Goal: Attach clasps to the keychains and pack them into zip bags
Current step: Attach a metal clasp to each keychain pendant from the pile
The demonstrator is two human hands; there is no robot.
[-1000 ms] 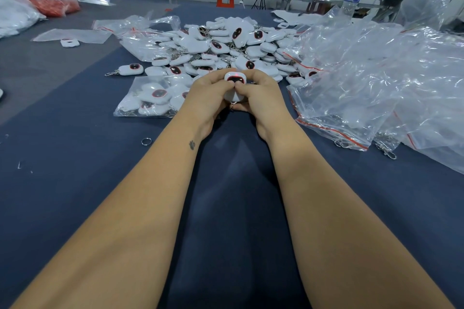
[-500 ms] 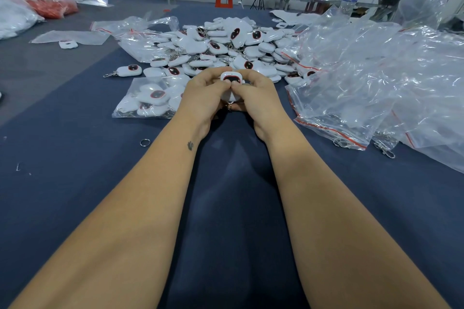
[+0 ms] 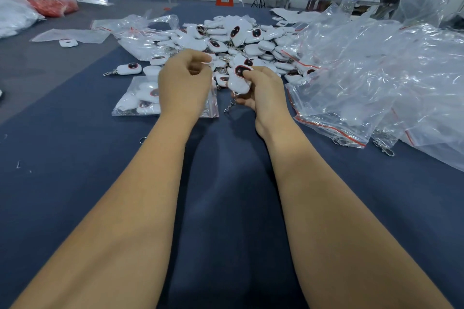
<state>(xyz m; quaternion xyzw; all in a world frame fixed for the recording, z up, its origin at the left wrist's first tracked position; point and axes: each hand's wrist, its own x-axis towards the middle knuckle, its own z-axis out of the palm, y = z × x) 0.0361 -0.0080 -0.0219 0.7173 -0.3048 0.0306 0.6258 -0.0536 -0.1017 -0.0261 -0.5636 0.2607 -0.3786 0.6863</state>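
Keychain [image 3: 238, 80] sits in my right hand [image 3: 263, 93], thumb curled over its dark oval face, fingers wrapped behind the white body; that grip is clenched on it, just above the desk [image 3: 75, 158]. A short chain with what looks like a clasp [image 3: 229, 105] hangs from its lower end, so I judge the attach step on this piece is done or nearly so, and bagging comes next. Left hand [image 3: 184, 83] hovers above the filled zip bag [image 3: 140, 98], fingers curled with thumb and forefinger close together; I can't tell whether they pinch something small or nothing at all. To do this well: confirm the clasp is fully seated before letting go, keep the chain hanging free so it doesn't snag on the loose pile of keychains [image 3: 238, 37] behind, then use the left hand to open a bag mouth wide before feeding the piece in chain first. Empty zip bags [image 3: 364, 83] lie heaped just right of my right hand, close enough to reach.
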